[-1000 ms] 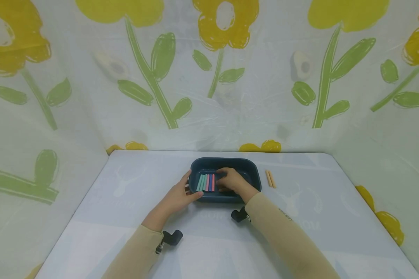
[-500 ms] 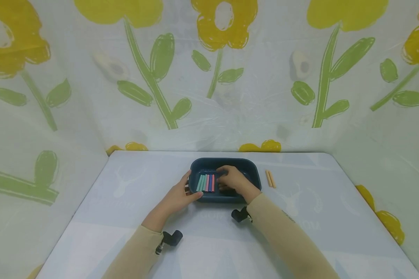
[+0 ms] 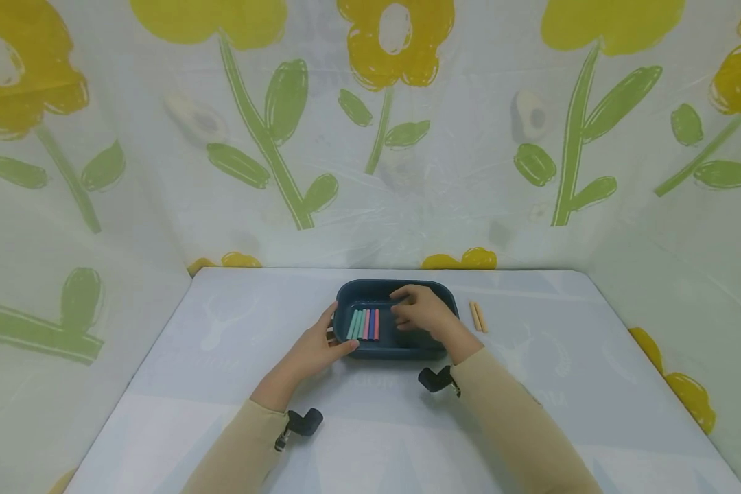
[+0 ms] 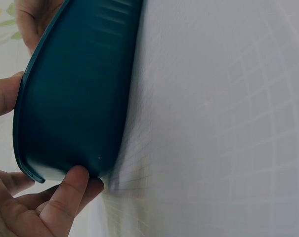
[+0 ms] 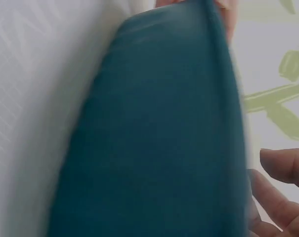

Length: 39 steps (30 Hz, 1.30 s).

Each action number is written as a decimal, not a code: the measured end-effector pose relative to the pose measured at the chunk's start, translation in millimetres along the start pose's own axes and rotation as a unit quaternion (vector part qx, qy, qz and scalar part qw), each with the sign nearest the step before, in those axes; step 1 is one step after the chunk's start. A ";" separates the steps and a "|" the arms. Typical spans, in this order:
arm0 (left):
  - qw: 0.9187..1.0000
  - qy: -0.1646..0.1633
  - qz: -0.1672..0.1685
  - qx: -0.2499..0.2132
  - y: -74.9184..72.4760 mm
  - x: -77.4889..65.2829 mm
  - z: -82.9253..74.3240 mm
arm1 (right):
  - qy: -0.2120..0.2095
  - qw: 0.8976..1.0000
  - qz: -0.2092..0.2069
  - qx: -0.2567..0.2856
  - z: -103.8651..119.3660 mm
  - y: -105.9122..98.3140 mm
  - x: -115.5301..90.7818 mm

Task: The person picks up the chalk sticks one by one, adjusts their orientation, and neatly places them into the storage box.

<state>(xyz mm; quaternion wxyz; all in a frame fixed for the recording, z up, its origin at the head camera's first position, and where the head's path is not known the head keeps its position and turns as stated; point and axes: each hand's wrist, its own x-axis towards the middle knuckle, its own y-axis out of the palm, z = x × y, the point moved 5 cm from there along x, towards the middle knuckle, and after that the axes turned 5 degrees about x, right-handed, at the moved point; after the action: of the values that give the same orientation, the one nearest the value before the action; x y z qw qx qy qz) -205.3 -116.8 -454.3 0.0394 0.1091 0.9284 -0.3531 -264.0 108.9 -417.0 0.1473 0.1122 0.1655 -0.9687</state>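
Observation:
A dark blue-green tray with rounded corners sits on the table. Inside, at its left, a row of chalk sticks lies side by side in green, pink and blue. My left hand grips the tray's left end, thumb at the near rim and fingers at the end wall; the left wrist view shows its fingertips against the outer wall. Over the tray's right half hovers my right hand, thumb and fingers apart with nothing between them. In the right wrist view the tray wall hides part of that hand.
Two orange-yellow sticks lie on the table just right of the tray. The white table ends at the back against a flower-print curtain. Dark camera mounts jut from both wrists.
My right hand has risen from beside the chalk row and shifted a little to the right, its fingers spreading. The left hand, the tray and the chalk row have stayed put.

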 end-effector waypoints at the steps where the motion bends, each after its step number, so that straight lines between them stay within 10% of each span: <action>1: 1.000 0.000 0.000 0.000 0.2 0.0 0.0 | -0.002 1.000 0.000 0.001 1.4 -2.3 -1.7; 39: 1.000 -0.002 -0.001 0.002 -0.5 0.6 0.7 | -0.053 0.990 -0.095 -0.089 -25.8 -108.5 -45.6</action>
<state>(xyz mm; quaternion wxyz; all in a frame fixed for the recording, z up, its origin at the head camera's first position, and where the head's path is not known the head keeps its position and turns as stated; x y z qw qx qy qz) -206.0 -117.6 -454.6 0.0411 0.1074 0.9276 -0.3554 -252.1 227.2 -397.4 0.0730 0.0306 0.2532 -0.9642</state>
